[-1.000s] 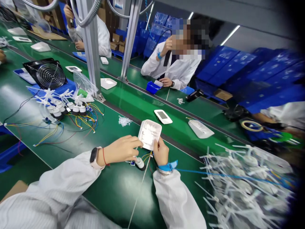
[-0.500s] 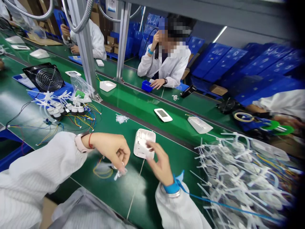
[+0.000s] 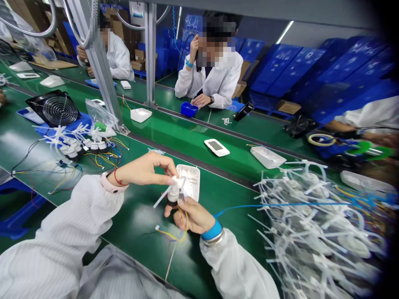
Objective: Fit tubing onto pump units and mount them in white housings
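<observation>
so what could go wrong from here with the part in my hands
The loose wires dangling below the black-and-white part could snag or get tugged, with the left hand and right hand both on it. The open white housing lies just beyond the fingers, so it might get knocked. The blue cord from the right wristband runs across the pile of tubed parts and may catch some.

The person's left grip [image 3: 149, 169] pinches, palm down; the right grip [image 3: 196, 216], nearer the body, holds with curled fingers [image 3: 178, 219].
</observation>
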### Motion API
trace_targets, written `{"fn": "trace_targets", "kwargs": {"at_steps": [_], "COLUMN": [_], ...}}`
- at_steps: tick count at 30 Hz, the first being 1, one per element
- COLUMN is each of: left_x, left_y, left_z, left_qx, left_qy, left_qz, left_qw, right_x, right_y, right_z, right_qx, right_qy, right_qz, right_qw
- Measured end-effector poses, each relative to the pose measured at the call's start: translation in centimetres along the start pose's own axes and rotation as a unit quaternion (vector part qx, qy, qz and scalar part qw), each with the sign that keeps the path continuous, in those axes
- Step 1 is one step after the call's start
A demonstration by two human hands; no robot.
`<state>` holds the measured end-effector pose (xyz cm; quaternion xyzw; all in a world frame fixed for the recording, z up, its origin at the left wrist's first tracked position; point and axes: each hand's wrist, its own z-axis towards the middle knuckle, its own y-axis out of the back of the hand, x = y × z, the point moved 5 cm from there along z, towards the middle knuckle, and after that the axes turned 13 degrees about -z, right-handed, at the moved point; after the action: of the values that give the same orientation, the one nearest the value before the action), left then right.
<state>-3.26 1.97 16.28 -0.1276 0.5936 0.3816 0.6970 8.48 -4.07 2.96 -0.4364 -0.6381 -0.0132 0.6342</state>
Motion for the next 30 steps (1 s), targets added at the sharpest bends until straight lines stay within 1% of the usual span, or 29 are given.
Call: {"fn": "trace_targets", "kwargs": {"at_steps": [3,5,9,11,12,13,14,15,17,18,20,22,23,25,27,28,29,30], "left_x": [1.2,1.8,2.6,3.5,4.3,5.1,6.2,7.3,9.6,10.7,12.4,13.3,13.3,12.5,10.9,10.1,9.6,9.3], "left_y": [0.2,0.2,0.1,0.1,0.1,0.1,0.0,-0.1,-0.5,-0.7,-0.9,-1.0,-1.0,-1.2,-1.6,-1.8,-2.0,-2.2], "left_z": [0.5,0.7,1.2,1.4,1.5,1.6,1.7,1.8,2.0,2.0,2.0,1.9,1.9,2.0,2.2,2.3,2.5,2.6], "left_qx": [-0.039,-0.059,-0.115,-0.155,-0.177,-0.198,-0.215,-0.228,-0.236,-0.239,-0.242,-0.240,-0.239,-0.240,-0.244,-0.243,-0.240,-0.234], "left_qy": [-0.003,-0.003,-0.030,-0.034,-0.034,-0.033,-0.032,-0.034,-0.038,-0.039,-0.036,-0.028,-0.026,-0.041,-0.084,-0.106,-0.122,-0.130], "left_qz": [-0.020,-0.031,-0.018,-0.019,-0.020,-0.021,-0.023,-0.023,-0.019,-0.010,0.014,0.030,0.031,0.028,0.028,0.029,0.033,0.038], "left_qw": [0.999,0.998,0.993,0.987,0.983,0.979,0.976,0.973,0.971,0.970,0.969,0.970,0.970,0.969,0.966,0.964,0.963,0.963], "right_x": [1.5,2.9,6.1,7.8,8.7,9.4,10.1,10.6,11.1,11.1,11.0,11.2,11.6,12.8,14.4,15.1,15.6,15.8], "right_y": [2.1,3.3,5.3,6.4,6.9,7.6,8.2,8.9,10.1,10.7,11.4,11.3,10.8,9.0,6.6,5.4,4.5,4.0], "right_z": [-0.4,-0.9,-2.8,-4.2,-4.8,-5.5,-6.0,-6.3,-6.2,-5.8,-4.7,-4.0,-4.0,-4.9,-6.4,-7.2,-7.7,-7.8], "right_qx": [-0.064,-0.112,-0.190,-0.234,-0.257,-0.285,-0.316,-0.346,-0.391,-0.401,-0.399,-0.386,-0.385,-0.394,-0.421,-0.433,-0.439,-0.439], "right_qy": [-0.008,0.005,0.040,0.073,0.092,0.110,0.122,0.125,0.106,0.089,0.048,0.002,-0.018,-0.044,-0.042,-0.029,-0.018,-0.015], "right_qz": [-0.013,-0.024,-0.072,-0.127,-0.167,-0.217,-0.276,-0.341,-0.476,-0.538,-0.640,-0.717,-0.748,-0.795,-0.826,-0.836,-0.844,-0.850], "right_qw": [0.998,0.993,0.978,0.961,0.947,0.927,0.900,0.865,0.781,0.736,0.655,0.580,0.541,0.460,0.373,0.335,0.307,0.289]}}
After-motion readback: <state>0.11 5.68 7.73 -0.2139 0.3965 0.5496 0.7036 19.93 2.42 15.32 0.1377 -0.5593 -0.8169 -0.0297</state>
